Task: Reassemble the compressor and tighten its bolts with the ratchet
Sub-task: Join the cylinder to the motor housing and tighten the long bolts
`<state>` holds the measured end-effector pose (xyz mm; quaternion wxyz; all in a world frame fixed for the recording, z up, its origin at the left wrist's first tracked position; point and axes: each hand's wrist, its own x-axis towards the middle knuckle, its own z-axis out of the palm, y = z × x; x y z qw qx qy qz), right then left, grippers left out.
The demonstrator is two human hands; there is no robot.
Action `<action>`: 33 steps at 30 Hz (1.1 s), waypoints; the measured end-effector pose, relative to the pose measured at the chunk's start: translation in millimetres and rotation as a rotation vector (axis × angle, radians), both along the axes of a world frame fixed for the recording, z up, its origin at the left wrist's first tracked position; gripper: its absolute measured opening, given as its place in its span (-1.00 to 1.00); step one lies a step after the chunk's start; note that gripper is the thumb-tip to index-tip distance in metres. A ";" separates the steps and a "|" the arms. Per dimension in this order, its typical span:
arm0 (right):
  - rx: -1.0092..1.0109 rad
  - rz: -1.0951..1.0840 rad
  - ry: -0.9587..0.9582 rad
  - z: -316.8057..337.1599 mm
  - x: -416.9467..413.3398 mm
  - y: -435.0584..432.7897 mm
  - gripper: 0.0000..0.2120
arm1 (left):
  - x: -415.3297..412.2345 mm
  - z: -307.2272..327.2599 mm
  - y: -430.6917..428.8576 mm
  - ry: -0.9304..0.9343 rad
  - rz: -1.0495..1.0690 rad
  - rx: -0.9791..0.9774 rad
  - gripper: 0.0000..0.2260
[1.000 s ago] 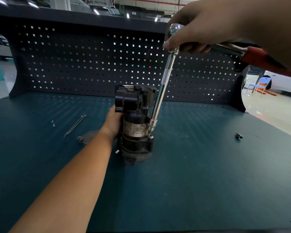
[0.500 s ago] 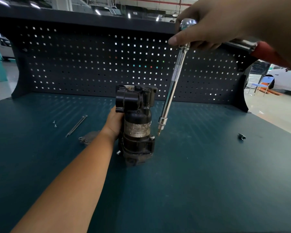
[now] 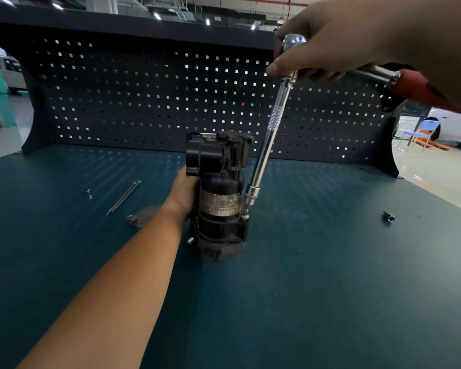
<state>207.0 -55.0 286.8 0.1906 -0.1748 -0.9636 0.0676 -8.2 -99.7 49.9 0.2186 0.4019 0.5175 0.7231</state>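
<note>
A black compressor (image 3: 220, 198) stands upright in the middle of the dark green workbench (image 3: 317, 275). My left hand (image 3: 183, 194) grips its left side and keeps it steady. My right hand (image 3: 330, 38) holds the head of a ratchet (image 3: 293, 43) with a red handle (image 3: 421, 89), high at the upper right. A long chrome extension (image 3: 268, 145) slopes down from the ratchet to a socket (image 3: 250, 194). The bit tip sits just above a bolt (image 3: 244, 217) on the compressor's lower right flange.
Two long bolts (image 3: 124, 197) and small screws (image 3: 89, 194) lie left of the compressor, with a grey metal cover (image 3: 141, 217) near my left forearm. A small dark socket piece (image 3: 388, 217) lies at the right. A perforated back panel (image 3: 144, 102) closes the bench behind.
The extension tip was at the compressor's flange, swung out to the right half a second ago, and is now back over the flange bolt. My left hand has kept its grip.
</note>
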 end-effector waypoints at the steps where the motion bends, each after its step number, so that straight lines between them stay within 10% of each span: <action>1: 0.000 0.007 -0.004 0.6 -0.7 0.1 -0.78 | 0.0 0.1 -0.2 -0.009 0.000 -0.006 -0.82; 6: 0.064 0.061 -0.068 1.7 -12.2 -8.7 -0.81 | 2.1 1.5 -1.1 -0.009 -0.050 -0.038 -0.74; 18: 0.277 -0.031 -0.280 12.9 -29.3 -21.9 -0.19 | -0.9 1.1 1.8 -0.061 -0.041 -0.050 -0.55; 22: 0.326 -0.022 -0.287 10.8 -29.3 -18.2 -0.49 | -2.2 -0.3 1.3 -0.067 -0.065 -0.051 -0.48; 33: 0.400 -0.058 -0.319 12.1 -36.0 -16.4 -0.51 | 9.3 7.0 -7.0 -0.081 0.004 -0.070 -0.48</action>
